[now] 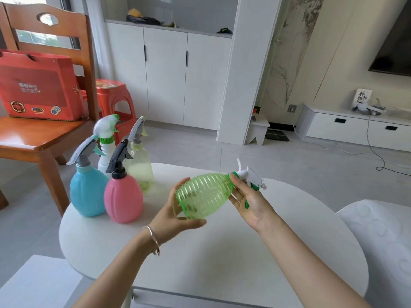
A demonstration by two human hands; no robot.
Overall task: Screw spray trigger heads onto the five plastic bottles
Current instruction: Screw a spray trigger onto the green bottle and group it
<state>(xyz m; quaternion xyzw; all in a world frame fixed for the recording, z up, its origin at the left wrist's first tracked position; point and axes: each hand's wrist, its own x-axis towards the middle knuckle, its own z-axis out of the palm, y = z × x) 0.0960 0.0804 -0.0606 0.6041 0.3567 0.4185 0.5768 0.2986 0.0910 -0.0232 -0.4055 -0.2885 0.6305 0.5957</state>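
A clear green ribbed bottle lies sideways in the air above the white table. My left hand cups its base from below. My right hand grips its neck, where a white trigger head with a green collar sits. At the table's left stand a blue bottle with a grey head, a pink bottle with a black head, a white bottle with a white-green head, and a pale yellow bottle with a grey head.
A wooden chair carrying a red gift box stands left of the table, with a red plastic stool behind it. White cabinets and a low TV unit line the far wall. A white cushion lies at right.
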